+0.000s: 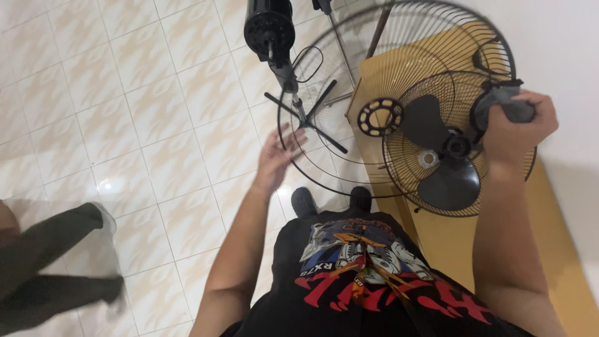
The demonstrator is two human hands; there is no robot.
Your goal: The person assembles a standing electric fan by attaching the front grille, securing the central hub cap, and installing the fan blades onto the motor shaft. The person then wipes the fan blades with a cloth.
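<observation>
Right now your left hand is spread open, fingers loosely fanned, with its fingertips at the lower left rim of the large wire fan guard. You hold nothing in it; whether the fingertips actually touch the wire cannot be told. That large guard stands tilted on edge, its open face turned toward you, rising from near your shoes up toward the top right.

Your right hand is closed in a fist around a bunched dark grey cloth, pressed at the upper right rim of the smaller wire guard. The cloth sticks out of the top of your fist toward the upper left, so most of it lies above and left of your knuckles.

The smaller guard acts as a shallow basket: the black fan blade sits inside it, with its hub just left of your fist and a small silver cap beside the hub. A black ring with holes sits at its left edge. This guard rests on a yellow wooden surface.

The fan's black motor head and its cross-shaped stand are on the pale tiled floor, beyond your left hand. Another person's dark trouser legs are at lower left.
</observation>
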